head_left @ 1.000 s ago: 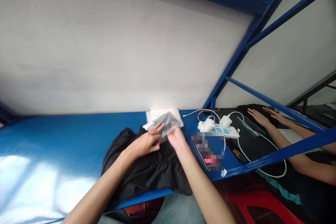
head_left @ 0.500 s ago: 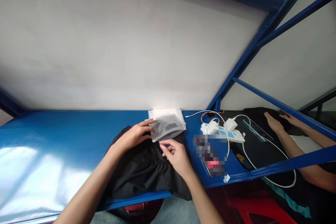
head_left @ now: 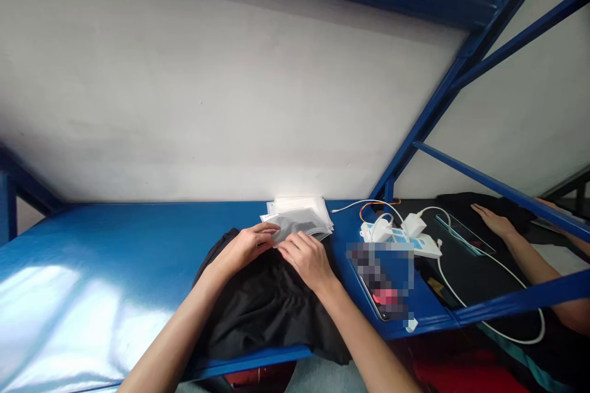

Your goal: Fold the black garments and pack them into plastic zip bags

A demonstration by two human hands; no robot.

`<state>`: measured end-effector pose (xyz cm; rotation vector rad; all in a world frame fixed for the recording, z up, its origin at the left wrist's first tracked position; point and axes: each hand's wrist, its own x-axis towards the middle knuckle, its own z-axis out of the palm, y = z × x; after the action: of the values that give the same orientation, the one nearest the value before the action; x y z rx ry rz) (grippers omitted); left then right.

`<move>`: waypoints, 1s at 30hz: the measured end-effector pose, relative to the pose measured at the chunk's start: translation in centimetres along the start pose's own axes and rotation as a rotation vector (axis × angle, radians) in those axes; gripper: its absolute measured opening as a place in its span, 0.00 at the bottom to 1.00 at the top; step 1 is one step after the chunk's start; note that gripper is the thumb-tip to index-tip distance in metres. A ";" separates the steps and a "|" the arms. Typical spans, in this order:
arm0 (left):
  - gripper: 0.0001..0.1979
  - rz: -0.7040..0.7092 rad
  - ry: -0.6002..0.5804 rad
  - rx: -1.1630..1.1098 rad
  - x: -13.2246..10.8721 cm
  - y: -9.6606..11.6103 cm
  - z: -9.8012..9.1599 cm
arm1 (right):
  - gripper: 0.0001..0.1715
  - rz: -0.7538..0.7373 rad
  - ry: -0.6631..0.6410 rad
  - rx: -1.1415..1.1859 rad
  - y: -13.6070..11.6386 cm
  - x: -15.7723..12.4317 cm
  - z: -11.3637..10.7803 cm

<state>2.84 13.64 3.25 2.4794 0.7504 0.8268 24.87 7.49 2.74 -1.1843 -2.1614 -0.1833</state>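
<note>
A translucent plastic bag (head_left: pixel 299 219) with small dark print lies over a stack of white plastic bags (head_left: pixel 302 202) near the wall. With fingers bent, my left hand (head_left: pixel 246 247) grips the bag's near left corner. My right hand (head_left: pixel 306 260) pinches the near edge just beside it, its fingertips close to those of the left. Both thumbs are mostly hidden. Under my hands a black cloth garment (head_left: pixel 258 313) lies crumpled and reaches over the table's front edge.
Right of the garment lies a phone (head_left: pixel 373 295), its screen blurred out. Behind it is a white power strip (head_left: pixel 426 247) with chargers and cables. A blue metal frame (head_left: pixel 437 92) rises at the right. Beyond it, another person's hand (head_left: pixel 495 221) rests by a second phone (head_left: pixel 461 233).
My right hand has moved up onto the near edge of the bag, and its fingers have closed there. The bag's opening, gaping before, is now pressed under my fingers. The view has shifted slightly.
</note>
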 end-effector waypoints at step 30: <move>0.18 -0.954 0.594 -0.199 -5.2 -8.3 -5.7 | 0.29 0.323 -0.086 0.658 4.0 4.1 3.5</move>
<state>-7.29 18.05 0.88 1.3805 1.7372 1.1345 24.83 14.10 1.82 -1.1229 -1.8352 0.6776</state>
